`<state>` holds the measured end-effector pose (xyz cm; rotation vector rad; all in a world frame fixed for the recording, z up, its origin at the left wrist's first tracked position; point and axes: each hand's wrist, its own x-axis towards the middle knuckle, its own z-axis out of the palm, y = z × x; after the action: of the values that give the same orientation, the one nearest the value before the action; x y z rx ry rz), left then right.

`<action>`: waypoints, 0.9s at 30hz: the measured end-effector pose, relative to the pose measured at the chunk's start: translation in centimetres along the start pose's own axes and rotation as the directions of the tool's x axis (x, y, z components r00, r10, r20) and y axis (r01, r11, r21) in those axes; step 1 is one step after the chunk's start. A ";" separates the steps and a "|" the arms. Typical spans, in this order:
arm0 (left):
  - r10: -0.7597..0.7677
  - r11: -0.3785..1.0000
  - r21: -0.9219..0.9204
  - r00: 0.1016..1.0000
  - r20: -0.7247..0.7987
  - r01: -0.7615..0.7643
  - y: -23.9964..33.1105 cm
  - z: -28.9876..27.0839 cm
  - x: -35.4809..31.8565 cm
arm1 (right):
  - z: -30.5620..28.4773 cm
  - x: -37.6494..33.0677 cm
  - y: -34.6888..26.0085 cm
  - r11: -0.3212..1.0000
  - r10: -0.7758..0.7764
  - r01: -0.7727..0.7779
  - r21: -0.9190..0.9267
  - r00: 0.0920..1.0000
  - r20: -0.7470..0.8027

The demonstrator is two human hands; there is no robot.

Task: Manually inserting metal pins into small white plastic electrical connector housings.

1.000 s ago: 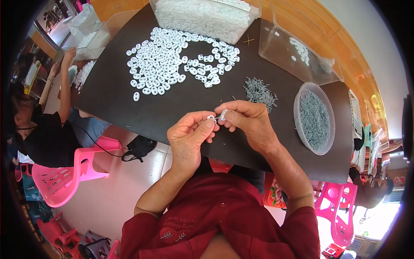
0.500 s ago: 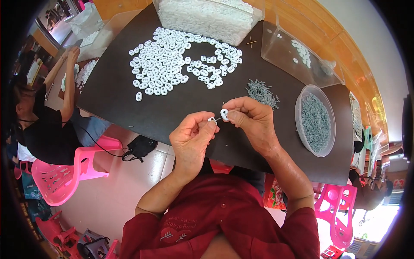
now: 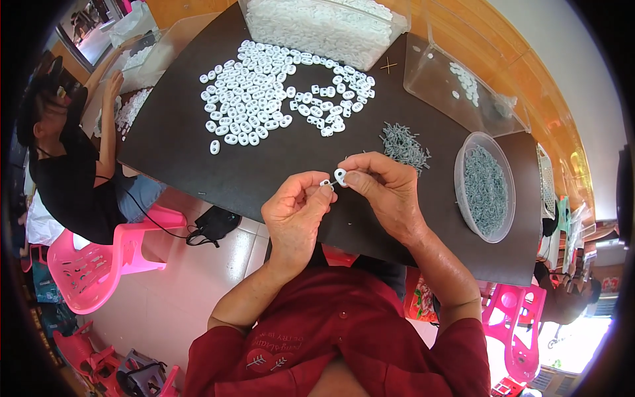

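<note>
Above the near edge of the dark table (image 3: 172, 149), my two hands meet, fingertips almost touching. My left hand (image 3: 294, 215) pinches a small white plastic piece (image 3: 325, 182) between thumb and forefinger; the fingers cover most of it. My right hand (image 3: 390, 192) grips a white oval plastic piece with holes (image 3: 340, 175) by its edge. A thin dark screw-like part (image 3: 333, 181) shows in the narrow space between the two pieces. Beyond my hands lie many white oval two-hole pieces (image 3: 241, 102), several smaller ones among them at the right. A heap of grey screw-like parts (image 3: 403, 145) lies past my right hand.
To the right stands a round clear tub (image 3: 458, 192) of grey parts. A clear bin (image 3: 317, 56) full of white pieces and another clear box (image 3: 426, 86) stand at the back. At the left, a person in black (image 3: 73, 192) sits on a pink chair (image 3: 122, 245).
My right hand has shifted slightly left, bringing its white piece closer to the one in my left hand. At the left, the other person has leaned and moved their arms.
</note>
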<state>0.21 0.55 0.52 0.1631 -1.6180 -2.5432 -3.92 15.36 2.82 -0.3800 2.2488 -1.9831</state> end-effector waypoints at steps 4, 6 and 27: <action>-0.016 1.000 0.003 1.000 0.004 0.016 0.1 0.1 -0.1 | 0.2 0.0 -0.1 0.983 -0.104 0.101 -0.155 0.994 -0.014; -0.011 1.000 -0.001 1.000 0.013 0.011 0.0 0.2 0.1 | 0.5 -0.1 0.0 0.966 -0.155 0.151 -0.209 0.988 -0.004; -0.018 0.989 -0.143 0.990 0.139 0.038 -0.7 -0.5 0.8 | 0.8 -0.7 -0.4 0.875 -0.346 0.335 -0.348 0.938 0.033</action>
<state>-0.49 0.28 -0.31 -0.0034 -1.4752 -2.7370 -3.02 14.74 3.10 -0.8437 2.7163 -1.7190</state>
